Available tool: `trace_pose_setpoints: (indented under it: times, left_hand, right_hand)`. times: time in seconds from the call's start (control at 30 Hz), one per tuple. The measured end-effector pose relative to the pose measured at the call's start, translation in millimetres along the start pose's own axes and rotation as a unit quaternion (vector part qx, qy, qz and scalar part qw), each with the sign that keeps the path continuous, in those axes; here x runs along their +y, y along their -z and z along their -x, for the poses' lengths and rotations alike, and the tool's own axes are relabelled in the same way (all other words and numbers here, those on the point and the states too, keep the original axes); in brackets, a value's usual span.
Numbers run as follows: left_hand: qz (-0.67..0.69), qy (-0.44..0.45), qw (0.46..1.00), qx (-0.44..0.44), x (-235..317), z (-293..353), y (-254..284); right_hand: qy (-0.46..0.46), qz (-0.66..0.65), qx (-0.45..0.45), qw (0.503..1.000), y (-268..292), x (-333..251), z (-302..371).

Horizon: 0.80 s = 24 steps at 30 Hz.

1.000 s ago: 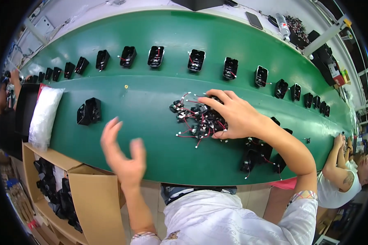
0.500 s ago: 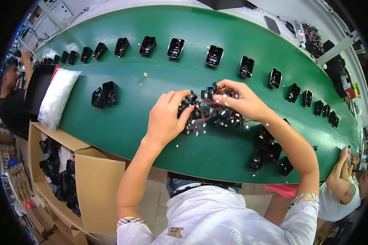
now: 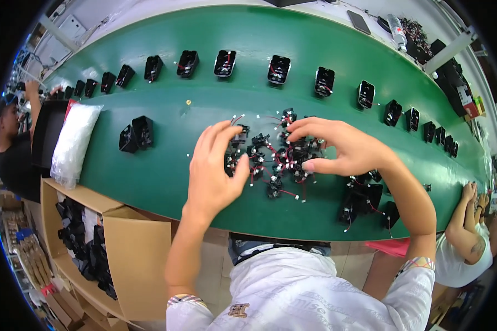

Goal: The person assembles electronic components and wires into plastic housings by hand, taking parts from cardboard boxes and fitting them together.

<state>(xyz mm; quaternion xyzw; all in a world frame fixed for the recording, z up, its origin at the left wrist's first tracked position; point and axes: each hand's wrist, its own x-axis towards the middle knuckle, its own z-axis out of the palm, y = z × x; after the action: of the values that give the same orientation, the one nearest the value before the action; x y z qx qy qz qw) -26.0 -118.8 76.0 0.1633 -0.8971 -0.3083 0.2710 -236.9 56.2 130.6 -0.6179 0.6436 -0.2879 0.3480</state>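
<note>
A loose heap of small black parts with red and black wires and white plugs [image 3: 270,160] lies spread over the green table in front of me. My left hand [image 3: 212,168] is at the heap's left edge, thumb and fingers apart, open. From the right, my right hand [image 3: 345,146] reaches over the heap with its fingers curved and the thumb spread away. Nothing is gripped in it; some parts beneath are hidden by it. Beside my right forearm sit several black housings [image 3: 361,198] with wires trailing out.
A curved row of black open housings [image 3: 279,70] crosses the green table [image 3: 204,27]. Two more housings [image 3: 138,134] sit at left, near a white plastic bag [image 3: 77,143]. A cardboard box [image 3: 138,265] of black parts stands front left. People work at both ends.
Both hands have let go of the bunched wired parts, which now lie scattered more widely on the table. My hands have moved apart and the fingers have opened.
</note>
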Motion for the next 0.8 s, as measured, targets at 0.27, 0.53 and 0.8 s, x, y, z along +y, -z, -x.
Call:
trace_pose_setpoints:
  times: [0.27, 0.53, 0.8]
  left_hand:
    - [-0.053, -0.035, 0.996, -0.070, 29.6, 34.5, -23.8]
    - [-0.155, -0.094, 0.973, -0.145, 49.6, -24.4, 9.1]
    - [0.312, -0.048, 0.933, 0.171, 44.4, -32.4, -5.1]
  right_hand:
    - [-0.091, 0.075, 0.202, 0.972, 16.3, -15.9, 73.5]
    - [-0.337, 0.131, 0.554, 0.750, -7.5, 72.8, 374.5]
    - [-0.374, 0.335, 0.464, 0.730, -28.0, 138.5, 347.8]
